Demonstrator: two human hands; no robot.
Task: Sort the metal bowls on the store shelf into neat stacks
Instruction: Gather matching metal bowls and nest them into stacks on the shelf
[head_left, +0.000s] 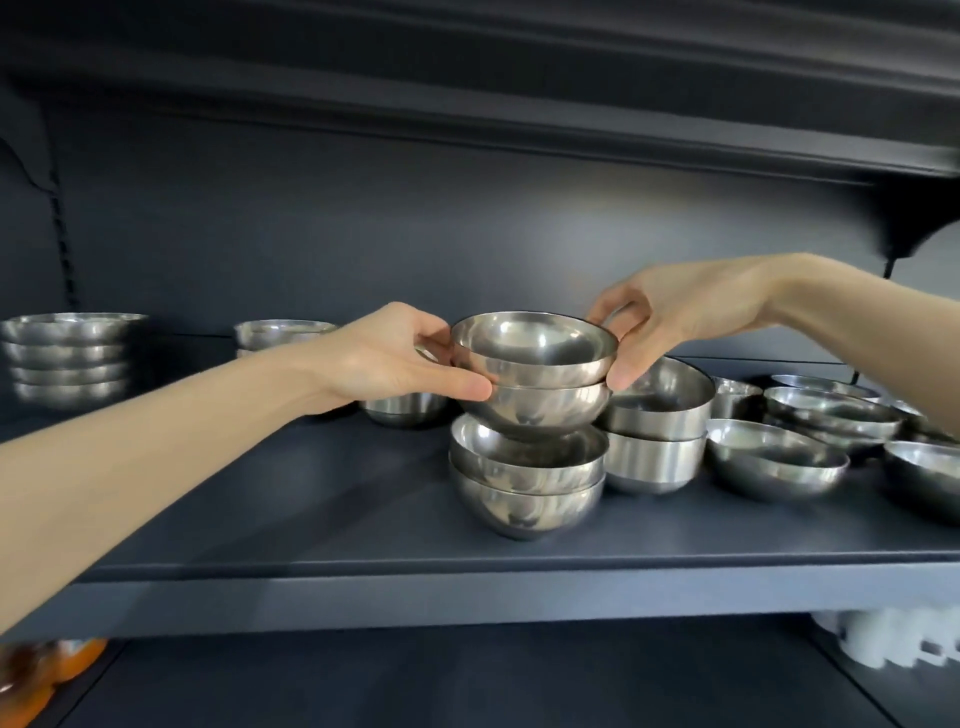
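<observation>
"both hands: what do they hold?"

"left hand (400, 358) and right hand (670, 317) grip opposite rims of two nested round shiny steel bowls (535, 374), right over a stack of two matching bowls (524, 478) on the dark grey shelf (311, 519); touching or not, unclear."

"how to seat them well?"

"hold them level, centred over the stack, lower straight, let go together."

"other counts?"

"two straight-sided steel bowls (654, 441) below the right hand; four shallow ones (67, 358) far beyond the left; wide steel bowls (774, 462) further right blur together, uncounted."

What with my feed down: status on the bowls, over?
Left hand, right hand gripping nested pair. Pair over two-bowl stack. Straight-sided stack close right.
</observation>
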